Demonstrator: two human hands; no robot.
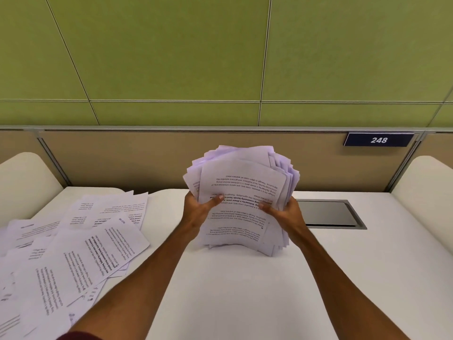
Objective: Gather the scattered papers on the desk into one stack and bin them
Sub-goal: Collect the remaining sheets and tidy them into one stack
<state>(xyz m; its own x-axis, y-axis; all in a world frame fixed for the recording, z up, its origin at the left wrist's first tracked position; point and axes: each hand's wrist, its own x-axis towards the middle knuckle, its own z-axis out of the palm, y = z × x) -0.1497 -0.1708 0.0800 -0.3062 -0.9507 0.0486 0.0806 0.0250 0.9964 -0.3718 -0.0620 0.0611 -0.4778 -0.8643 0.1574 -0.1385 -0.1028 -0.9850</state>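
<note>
A thick, uneven stack of printed papers (241,182) stands upright on its lower edge on the white desk (232,290), near the middle. My left hand (199,207) grips its left side, thumb across the front sheet. My right hand (285,212) grips its right side in the same way. The sheets in the stack are fanned out and misaligned at the top. Several loose printed sheets (73,249) lie scattered and overlapping across the left part of the desk. No bin is in view.
A grey recessed cable hatch (328,213) sits in the desk just right of the stack. A tan partition with a blue "248" plate (378,139) runs along the back, green wall panels above. Cream rounded dividers (426,192) flank both desk sides.
</note>
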